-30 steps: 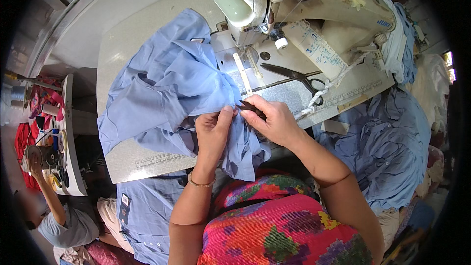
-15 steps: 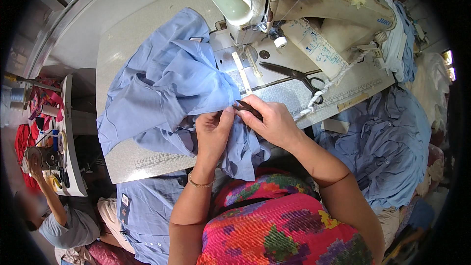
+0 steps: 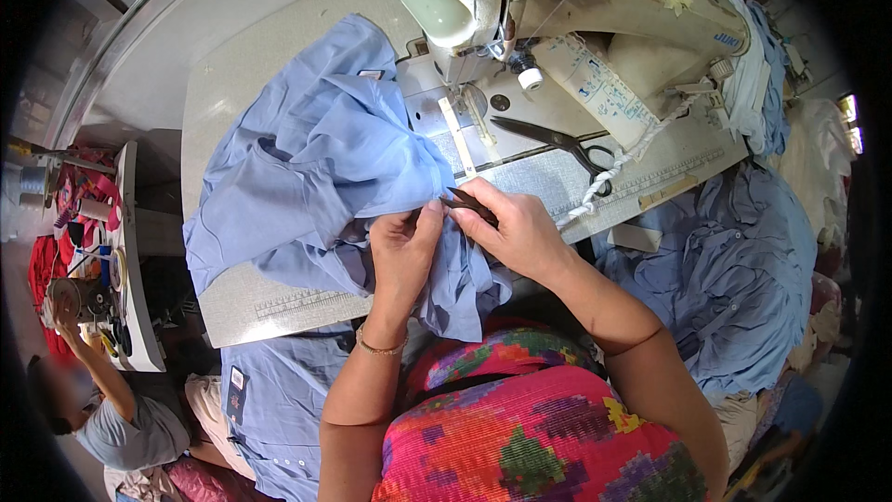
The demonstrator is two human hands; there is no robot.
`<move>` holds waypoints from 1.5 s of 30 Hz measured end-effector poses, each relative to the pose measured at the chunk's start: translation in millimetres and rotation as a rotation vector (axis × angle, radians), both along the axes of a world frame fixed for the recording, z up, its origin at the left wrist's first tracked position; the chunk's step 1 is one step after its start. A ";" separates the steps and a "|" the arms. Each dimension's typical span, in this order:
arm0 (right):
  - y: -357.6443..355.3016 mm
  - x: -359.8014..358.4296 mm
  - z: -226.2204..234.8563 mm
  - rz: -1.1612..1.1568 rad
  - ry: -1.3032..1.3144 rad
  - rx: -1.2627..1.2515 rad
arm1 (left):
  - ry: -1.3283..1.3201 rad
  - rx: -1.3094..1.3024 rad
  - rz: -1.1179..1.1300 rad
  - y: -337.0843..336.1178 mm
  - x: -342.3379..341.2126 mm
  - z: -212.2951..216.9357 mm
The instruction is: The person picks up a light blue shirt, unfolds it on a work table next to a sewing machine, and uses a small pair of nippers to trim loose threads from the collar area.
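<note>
A light blue shirt (image 3: 325,158) lies bunched on the sewing table, part of it hanging over the front edge. My left hand (image 3: 401,246) pinches the shirt's edge between thumb and fingers. Against that spot, my right hand (image 3: 506,228) grips small dark thread snips (image 3: 469,204), their tips beside my left thumb. Just beyond my hands is the sewing machine (image 3: 465,46), its needle area right of the shirt. Dark-bladed scissors (image 3: 557,141) rest on the table to the right of the needle. My fingers partly cover the snips' handles and the cloth between them.
A twisted white cord (image 3: 604,181) runs along the table's right side. Piles of blue garments (image 3: 725,279) lie at the right, with another blue shirt (image 3: 279,409) at the lower left. At far left, a person (image 3: 130,428) works at another table (image 3: 139,316).
The snips' blades look slightly further apart at the tips. Both my hands and the shirt stay in nearly the same place.
</note>
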State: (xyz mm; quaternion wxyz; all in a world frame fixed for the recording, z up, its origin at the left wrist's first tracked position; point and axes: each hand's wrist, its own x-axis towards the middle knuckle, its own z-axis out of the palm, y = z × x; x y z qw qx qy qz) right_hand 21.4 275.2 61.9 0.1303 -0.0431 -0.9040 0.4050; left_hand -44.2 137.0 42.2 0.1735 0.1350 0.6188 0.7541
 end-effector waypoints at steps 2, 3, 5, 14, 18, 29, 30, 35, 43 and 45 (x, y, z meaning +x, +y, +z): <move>-0.3 -0.3 0.5 -0.002 -0.003 0.001 | 0.013 -0.006 0.004 0.0 -0.2 -0.7; -0.5 -0.5 0.6 -0.003 -0.005 0.001 | 0.019 -0.010 0.006 -0.1 -0.4 -1.3; -1.4 -0.7 -0.4 -0.011 -0.003 -0.007 | 0.029 -0.021 0.005 -1.0 -1.0 -3.8; -10.0 -1.7 0.8 -0.069 0.004 0.032 | 0.045 -0.032 0.019 -1.5 -1.9 -4.0; -8.7 -4.1 0.8 -0.092 0.060 0.130 | 0.068 -0.052 0.010 -1.8 0.7 -5.5; 1.8 -7.0 11.6 -0.032 0.029 -0.144 | 0.005 -0.009 -0.005 -1.8 -0.2 -2.4; 3.7 -9.2 12.6 -0.013 0.023 -0.116 | 0.015 -0.018 -0.006 -1.7 -0.1 -3.3; 9.4 -20.5 3.1 0.099 0.237 0.021 | 0.113 -0.050 -0.004 0.0 1.2 -2.5; 21.6 -23.2 7.4 0.252 0.368 0.349 | 0.216 -0.130 -0.036 -1.8 1.2 -5.1; 21.9 -23.4 9.5 0.285 0.371 0.469 | 0.240 -0.099 -0.036 -0.2 1.1 -7.4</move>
